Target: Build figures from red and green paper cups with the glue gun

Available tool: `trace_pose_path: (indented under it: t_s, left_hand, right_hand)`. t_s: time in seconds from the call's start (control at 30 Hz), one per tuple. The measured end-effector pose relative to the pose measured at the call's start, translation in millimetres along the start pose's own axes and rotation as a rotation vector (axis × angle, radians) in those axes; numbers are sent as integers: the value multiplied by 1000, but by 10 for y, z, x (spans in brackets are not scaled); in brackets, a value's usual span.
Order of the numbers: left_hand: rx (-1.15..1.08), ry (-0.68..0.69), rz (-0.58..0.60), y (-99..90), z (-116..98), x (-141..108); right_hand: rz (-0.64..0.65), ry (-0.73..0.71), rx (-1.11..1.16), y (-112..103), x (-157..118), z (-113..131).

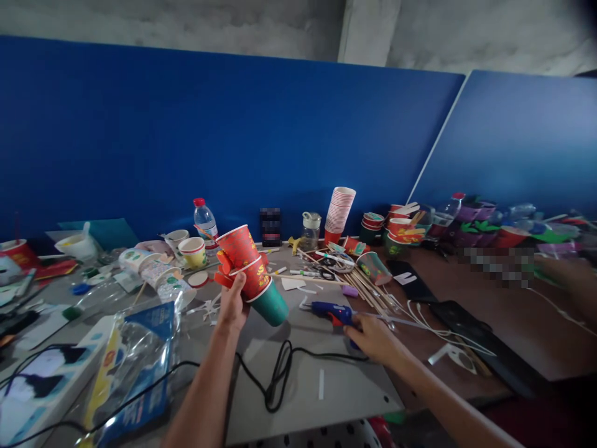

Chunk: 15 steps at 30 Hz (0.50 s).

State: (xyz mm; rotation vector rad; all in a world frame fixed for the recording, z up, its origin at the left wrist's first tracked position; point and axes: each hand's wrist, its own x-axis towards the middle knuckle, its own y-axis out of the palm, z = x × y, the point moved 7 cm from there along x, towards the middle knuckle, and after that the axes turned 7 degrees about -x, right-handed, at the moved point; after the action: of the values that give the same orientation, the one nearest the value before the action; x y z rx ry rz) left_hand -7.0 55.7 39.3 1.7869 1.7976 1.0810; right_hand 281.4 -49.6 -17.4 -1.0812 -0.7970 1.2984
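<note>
My left hand (234, 306) is closed around a tilted piece made of joined paper cups (255, 277), two red with yellow print and a green one at the lower end. Orange-red strips stick out from its left side, near my fingers. To the right, my right hand (375, 337) grips the handle of a blue glue gun (330, 310) with a red trigger. The gun's nozzle points left, toward the green cup but apart from it. A black cable (284, 361) loops over the grey board (340, 392) below both hands, and a small white strip (321, 384) lies there.
Wooden sticks (366, 283), pens and scissors lie behind the glue gun. A tall stack of paper cups (340, 211), a glass jar (310, 230) and a water bottle (204, 219) stand along the blue partition (233, 137). A power strip (51, 386) sits at left; another person's blurred hand (559, 274) shows at right.
</note>
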Motion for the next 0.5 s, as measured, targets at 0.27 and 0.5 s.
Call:
trace_pose_path:
  t_s: [0.27,0.5]
  left_hand:
    - [-32,-9,-24,-1,-1,-8]
    - [-21,-42,-41,-31,22,-1]
  right_hand:
    - [-102,145,749,-178,-98,-140]
    - [-72,203,1429,-164,-59,-15]
